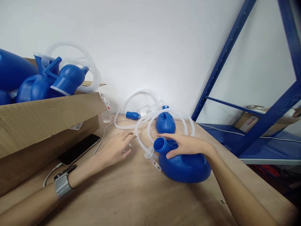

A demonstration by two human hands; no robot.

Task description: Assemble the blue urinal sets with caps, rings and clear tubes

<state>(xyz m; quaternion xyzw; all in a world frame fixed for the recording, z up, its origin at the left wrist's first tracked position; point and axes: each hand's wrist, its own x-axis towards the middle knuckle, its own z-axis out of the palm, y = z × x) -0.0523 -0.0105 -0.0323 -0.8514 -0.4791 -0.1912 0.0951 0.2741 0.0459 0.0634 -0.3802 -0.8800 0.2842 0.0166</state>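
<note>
My right hand (185,145) is closed over the neck and handle of a blue plastic urinal bottle (185,171), which lies tilted on the table with its uncapped mouth facing left. Beside that mouth is a clear cap (149,153) with a perforated strap, next to a coiled translucent hose (138,138). To the left, my left hand (118,146) is low over the table, thumb and fingers apart. A small pale thing (129,145) shows between them; I cannot tell whether they touch it. Behind the bottle stands a second blue urinal bottle (165,123).
A cardboard box (51,110) on the left holds several blue bottles and hoses. Near it are a phone (79,149) on a cable and a clear water bottle (106,114). A blue tubular piece (132,115) lies by the wall. Blue metal shelving (223,56) stands right.
</note>
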